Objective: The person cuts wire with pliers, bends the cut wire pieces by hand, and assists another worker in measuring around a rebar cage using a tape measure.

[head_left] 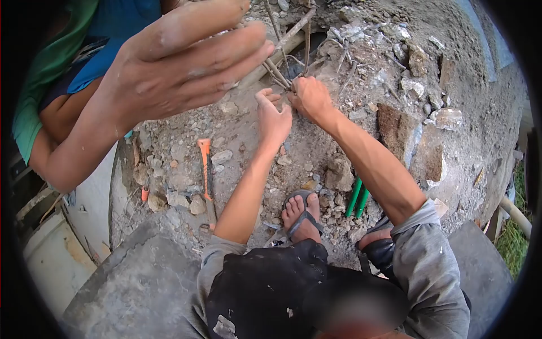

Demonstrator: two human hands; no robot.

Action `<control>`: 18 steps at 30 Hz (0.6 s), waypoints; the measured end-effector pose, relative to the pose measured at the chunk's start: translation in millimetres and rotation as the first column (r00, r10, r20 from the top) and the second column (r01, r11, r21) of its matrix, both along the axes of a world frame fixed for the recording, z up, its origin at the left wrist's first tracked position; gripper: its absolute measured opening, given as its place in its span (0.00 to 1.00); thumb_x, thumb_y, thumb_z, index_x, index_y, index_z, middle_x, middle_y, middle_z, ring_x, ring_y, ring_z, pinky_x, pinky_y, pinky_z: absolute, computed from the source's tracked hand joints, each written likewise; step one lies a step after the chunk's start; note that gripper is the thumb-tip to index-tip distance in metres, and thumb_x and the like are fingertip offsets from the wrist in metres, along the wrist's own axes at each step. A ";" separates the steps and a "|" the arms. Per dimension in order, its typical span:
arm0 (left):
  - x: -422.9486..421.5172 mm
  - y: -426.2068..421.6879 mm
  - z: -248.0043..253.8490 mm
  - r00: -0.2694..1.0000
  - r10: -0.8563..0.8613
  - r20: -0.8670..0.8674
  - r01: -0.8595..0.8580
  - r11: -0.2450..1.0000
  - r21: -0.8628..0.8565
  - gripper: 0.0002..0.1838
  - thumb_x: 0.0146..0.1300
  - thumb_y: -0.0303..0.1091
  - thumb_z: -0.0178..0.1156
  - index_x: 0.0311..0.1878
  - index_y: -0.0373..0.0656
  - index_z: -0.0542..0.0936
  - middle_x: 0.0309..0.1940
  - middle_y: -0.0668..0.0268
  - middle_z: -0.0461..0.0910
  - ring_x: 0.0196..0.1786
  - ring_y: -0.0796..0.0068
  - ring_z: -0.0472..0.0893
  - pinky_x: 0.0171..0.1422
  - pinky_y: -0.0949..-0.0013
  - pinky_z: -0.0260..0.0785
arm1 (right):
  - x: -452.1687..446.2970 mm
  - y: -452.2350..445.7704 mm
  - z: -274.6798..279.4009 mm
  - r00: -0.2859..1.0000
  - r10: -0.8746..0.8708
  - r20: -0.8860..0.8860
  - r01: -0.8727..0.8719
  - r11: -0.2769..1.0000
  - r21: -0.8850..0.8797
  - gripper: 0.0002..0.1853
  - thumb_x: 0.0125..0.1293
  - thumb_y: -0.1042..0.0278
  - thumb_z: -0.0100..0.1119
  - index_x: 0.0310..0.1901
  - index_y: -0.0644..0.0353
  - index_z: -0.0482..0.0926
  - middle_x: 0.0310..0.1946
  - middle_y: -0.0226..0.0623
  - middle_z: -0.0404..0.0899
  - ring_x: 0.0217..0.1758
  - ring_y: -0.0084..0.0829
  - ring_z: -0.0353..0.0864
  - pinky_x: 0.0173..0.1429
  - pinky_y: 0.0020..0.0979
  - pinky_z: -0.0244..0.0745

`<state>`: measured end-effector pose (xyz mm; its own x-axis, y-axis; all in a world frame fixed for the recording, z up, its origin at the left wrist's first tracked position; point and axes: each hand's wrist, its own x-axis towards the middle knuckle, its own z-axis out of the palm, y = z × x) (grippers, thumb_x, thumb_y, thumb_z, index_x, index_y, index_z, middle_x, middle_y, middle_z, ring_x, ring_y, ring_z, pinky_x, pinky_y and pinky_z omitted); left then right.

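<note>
Near the upper middle, my right hand (310,97) is closed around the lower end of thin rods (276,73) that stick up from the rubble. Just left of it, my left hand (273,116) has its thumb and fingers apart, with nothing between them. The rods lean up and to the left, partly behind a co-worker's large hand (192,62) at the upper left. That hand is close to the camera and does not touch mine.
An orange-handled tool (205,169) lies on the rubble at left. Two green handles (357,198) are beside my sandaled foot (302,214). Concrete chunks (395,127) lie at right. The co-worker's arm (79,147) reaches in from the left. Grey slabs (135,282) flank my legs.
</note>
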<state>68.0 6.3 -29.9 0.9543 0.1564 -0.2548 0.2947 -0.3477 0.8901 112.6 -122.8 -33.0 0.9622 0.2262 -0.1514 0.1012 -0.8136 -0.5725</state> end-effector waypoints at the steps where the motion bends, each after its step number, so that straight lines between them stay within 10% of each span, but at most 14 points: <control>1: -0.7 -1.8 -0.1 0.995 -0.080 -0.062 0.088 0.987 0.136 0.26 0.62 0.26 0.52 0.63 0.29 0.62 0.54 0.47 0.79 0.57 0.59 0.79 0.60 0.63 0.69 | 0.2 2.0 0.7 0.999 -0.031 -0.029 0.031 1.000 0.000 0.12 0.53 0.63 0.65 0.30 0.65 0.82 0.32 0.55 0.83 0.39 0.55 0.83 0.43 0.49 0.79; 5: 10.6 -3.5 6.9 0.937 -0.246 -0.248 0.299 0.932 0.206 0.23 0.61 0.30 0.57 0.59 0.30 0.73 0.55 0.46 0.79 0.59 0.55 0.79 0.63 0.61 0.68 | 1.3 2.0 -1.6 0.996 -0.073 -0.041 0.074 0.997 0.020 0.11 0.54 0.62 0.66 0.29 0.62 0.82 0.29 0.55 0.82 0.37 0.56 0.82 0.43 0.49 0.77; 18: 4.7 -5.3 -11.6 0.973 -0.156 -0.167 0.200 0.935 0.292 0.24 0.53 0.38 0.65 0.55 0.44 0.78 0.57 0.59 0.78 0.64 0.56 0.73 0.67 0.52 0.60 | 5.4 0.9 11.2 0.981 -0.086 -0.174 0.091 0.996 0.021 0.18 0.55 0.56 0.66 0.34 0.67 0.84 0.33 0.58 0.82 0.41 0.57 0.84 0.47 0.49 0.79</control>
